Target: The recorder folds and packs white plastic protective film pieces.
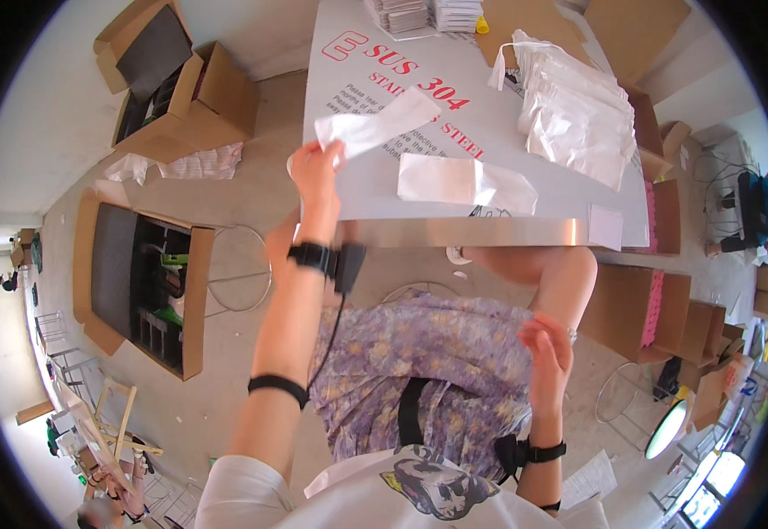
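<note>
My left hand (315,176) is closed on the near end of a white plastic bag (388,121), narrow and flat, which slants away to the right over the metal table (454,231). Another white bag (437,179) lies flat near the table's front edge, with a crease across its middle. My right hand (547,353) is off the table, raised above my lap by the right knee. Its fingers are loosely bent and apart, with nothing visible in them. A pile of overlapping white bags (574,110) lies on the table's right side.
Stacks of folded white paper (399,16) and a small yellow object (482,25) stand at the far edge. Open cardboard boxes (194,304) sit on the floor at left, others (618,304) at right. Wire stool frames (241,269) stand nearby. Another person (106,511) is at lower left.
</note>
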`<state>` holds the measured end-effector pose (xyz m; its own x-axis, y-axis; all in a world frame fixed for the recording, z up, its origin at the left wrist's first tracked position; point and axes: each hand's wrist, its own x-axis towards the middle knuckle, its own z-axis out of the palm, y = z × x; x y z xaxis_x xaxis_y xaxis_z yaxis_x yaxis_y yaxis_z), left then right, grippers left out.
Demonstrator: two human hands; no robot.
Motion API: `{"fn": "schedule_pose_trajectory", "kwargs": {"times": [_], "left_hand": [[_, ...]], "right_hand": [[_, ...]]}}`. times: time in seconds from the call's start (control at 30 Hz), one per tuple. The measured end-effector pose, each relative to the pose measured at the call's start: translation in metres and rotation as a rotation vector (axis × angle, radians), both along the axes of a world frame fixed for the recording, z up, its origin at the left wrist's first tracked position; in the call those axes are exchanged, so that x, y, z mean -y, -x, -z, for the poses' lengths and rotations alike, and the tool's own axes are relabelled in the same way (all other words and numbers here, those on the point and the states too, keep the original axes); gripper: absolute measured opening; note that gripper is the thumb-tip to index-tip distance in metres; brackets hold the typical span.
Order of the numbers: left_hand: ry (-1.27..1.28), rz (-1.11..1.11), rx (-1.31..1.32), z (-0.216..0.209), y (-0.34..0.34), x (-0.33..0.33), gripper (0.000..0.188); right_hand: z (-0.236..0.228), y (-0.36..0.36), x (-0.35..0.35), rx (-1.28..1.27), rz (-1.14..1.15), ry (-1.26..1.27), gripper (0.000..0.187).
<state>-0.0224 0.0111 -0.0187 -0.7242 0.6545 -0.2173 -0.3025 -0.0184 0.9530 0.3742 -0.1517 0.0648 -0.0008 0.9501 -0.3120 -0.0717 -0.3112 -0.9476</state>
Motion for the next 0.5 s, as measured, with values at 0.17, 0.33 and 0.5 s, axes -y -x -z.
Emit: {"fn": "schedule_pose_trajectory", "kwargs": {"times": [0.17, 0.33, 0.5], "left_hand": [[-0.097, 0.149, 0.144, -0.06, -0.043, 0.148, 0.029], [0.029, 0.205, -0.108, -0.124, -0.08, 0.241, 0.022], [-0.109, 0.199, 0.055, -0.154, -0.093, 0.287, 0.031]], "right_hand": [[-0.025, 0.086, -0.001, -0.051, -0.45, -0.099, 0.034], [-0.066, 0.16, 0.016, 0.232, -0.712, -0.761, 0.051], [-0.077, 0.172, 0.05, 0.046, -0.802, -0.612, 0.054]]}}
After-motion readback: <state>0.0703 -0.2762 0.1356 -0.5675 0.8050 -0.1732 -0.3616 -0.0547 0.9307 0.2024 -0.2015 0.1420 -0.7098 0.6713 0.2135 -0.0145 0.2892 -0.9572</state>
